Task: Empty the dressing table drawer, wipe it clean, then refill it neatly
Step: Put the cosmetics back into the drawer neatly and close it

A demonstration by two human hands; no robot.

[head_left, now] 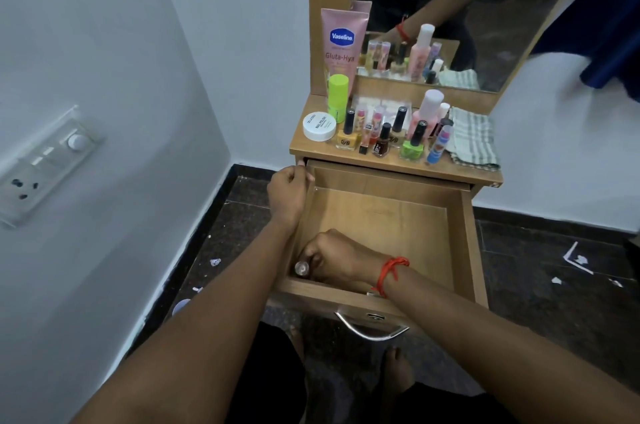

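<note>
Likely last of emptying: right hand [332, 255] clamped on small bottle [302, 267] in drawer [381, 222], left hand [289, 191] grips its side; next, lift onto tabletop [304, 150].

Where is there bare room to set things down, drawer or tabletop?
The drawer floor is bare from the right hand and its small bottle in the near-left corner across to the right wall. The tabletop is crowded between white jar and folded cloth; only a thin front strip is free.
</note>
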